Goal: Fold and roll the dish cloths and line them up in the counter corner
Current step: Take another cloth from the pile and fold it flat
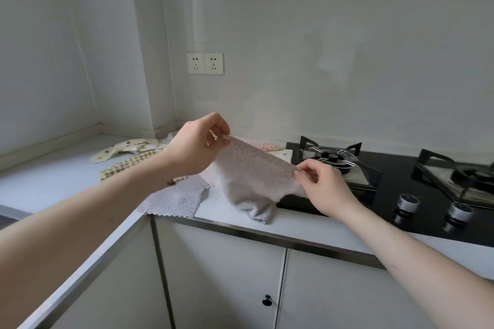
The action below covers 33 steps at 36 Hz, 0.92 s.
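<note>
A pale grey-pink dotted dish cloth [251,176] hangs stretched above the counter. My left hand [197,144] pinches its upper far corner, and my right hand [324,184] pinches the near right corner; the cloth's lower end droops onto the counter edge. Under it lies a white dotted cloth [176,199] spread flat. Behind my left arm lie a beige checked cloth [128,163] and a cream cloth with dark spots [120,149]. A pink speckled cloth [264,145] and a cream cloth [283,154] lie by the hob.
The white counter [53,176] bends in an L, its corner [107,131] at the back left against the wall. A black gas hob [401,189] with two burners and two knobs fills the right side. Two wall sockets [205,63] sit above. Cabinet doors are below.
</note>
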{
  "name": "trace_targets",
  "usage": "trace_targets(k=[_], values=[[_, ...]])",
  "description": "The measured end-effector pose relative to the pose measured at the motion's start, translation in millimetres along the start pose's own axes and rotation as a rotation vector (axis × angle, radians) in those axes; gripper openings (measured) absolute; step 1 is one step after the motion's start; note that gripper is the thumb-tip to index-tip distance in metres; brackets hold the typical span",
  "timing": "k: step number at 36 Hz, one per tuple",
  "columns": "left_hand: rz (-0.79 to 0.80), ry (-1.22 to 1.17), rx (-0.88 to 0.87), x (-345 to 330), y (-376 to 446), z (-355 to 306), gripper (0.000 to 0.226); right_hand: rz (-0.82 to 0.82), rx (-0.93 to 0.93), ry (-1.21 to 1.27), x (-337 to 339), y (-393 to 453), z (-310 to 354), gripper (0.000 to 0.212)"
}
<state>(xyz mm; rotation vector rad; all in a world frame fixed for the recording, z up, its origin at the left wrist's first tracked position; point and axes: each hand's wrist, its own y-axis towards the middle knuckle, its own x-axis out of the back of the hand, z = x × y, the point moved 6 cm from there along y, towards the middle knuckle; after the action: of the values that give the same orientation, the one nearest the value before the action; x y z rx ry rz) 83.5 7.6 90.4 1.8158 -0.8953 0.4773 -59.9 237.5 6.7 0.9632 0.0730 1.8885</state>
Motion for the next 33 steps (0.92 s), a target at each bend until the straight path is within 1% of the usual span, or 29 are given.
trace_targets(k=[4, 8, 12, 14, 16, 18, 20, 23, 26, 29, 31, 33], values=[[0.022, 0.068, 0.015, 11, 2, 0, 0.013, -0.01, 0.05, -0.075, 24, 0, 26, 0.009], [0.007, 0.102, 0.052, 18, 9, 5, 0.015, -0.004, 0.05, -0.159, 35, 7, 40, 0.009], [-0.037, 0.056, 0.206, 19, 17, 14, 0.016, -0.004, 0.031, -0.239, 38, 23, 50, 0.009], [-0.034, -0.013, 0.302, 18, 22, 17, 0.017, -0.026, 0.01, -0.264, 41, 34, 51, 0.008], [-0.044, -0.166, 0.393, 19, 28, 18, 0.018, -0.063, -0.003, -0.272, 47, 45, 53, 0.009], [-0.098, -0.31, 0.446, 25, 36, 17, 0.02, -0.124, 0.003, -0.262, 57, 56, 58, 0.013], [-0.145, -0.368, 0.441, 33, 46, 15, 0.02, -0.189, 0.025, -0.255, 68, 65, 68, 0.016], [-0.174, -0.339, 0.367, 49, 58, 3, 0.015, -0.277, 0.082, -0.246, 85, 72, 83, 0.021], [-0.187, -0.352, 0.316, 57, 58, -5, 0.015, -0.302, 0.128, -0.242, 95, 68, 94, 0.022], [-0.169, -0.339, 0.281, 55, 47, -4, 0.014, -0.25, 0.145, -0.243, 93, 53, 92, 0.019], [-0.144, -0.275, 0.254, 50, 34, -3, 0.014, -0.177, 0.137, -0.248, 86, 40, 82, 0.017], [-0.078, -0.213, 0.235, 42, 15, -2, 0.014, -0.082, 0.11, -0.253, 76, 26, 64, 0.019]])
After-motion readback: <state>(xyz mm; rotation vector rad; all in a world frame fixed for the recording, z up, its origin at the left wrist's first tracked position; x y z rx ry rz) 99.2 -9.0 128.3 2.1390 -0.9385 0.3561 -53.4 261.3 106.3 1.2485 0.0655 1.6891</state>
